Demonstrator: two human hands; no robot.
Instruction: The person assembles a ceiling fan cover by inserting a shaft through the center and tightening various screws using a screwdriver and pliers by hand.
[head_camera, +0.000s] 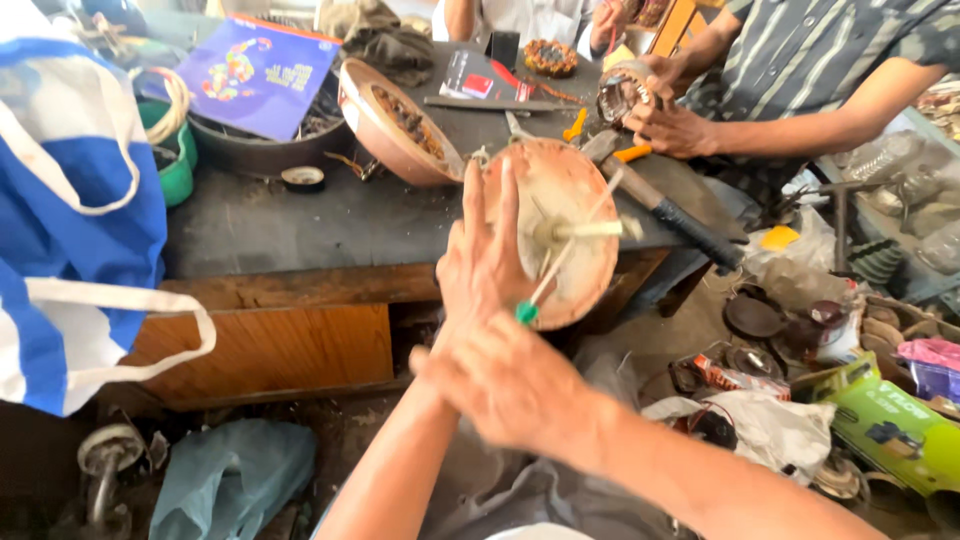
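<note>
My left hand (482, 262) holds a round, dusty pink motor housing (572, 215) upright at the front edge of the dark workbench (300, 215), fingers spread flat against its face. A white shaft and thin wires stick out of the housing's centre. My right hand (510, 380) crosses below the left and grips a screwdriver with a green tip on its handle (527, 311), its thin shaft slanting up toward the housing's centre.
A second pink housing half (395, 125) leans on the bench behind. A hammer (665, 205) lies at the right. Another person's hands (655, 110) hold a motor part. A blue-white bag (70, 200) hangs left. Scrap parts litter the floor right.
</note>
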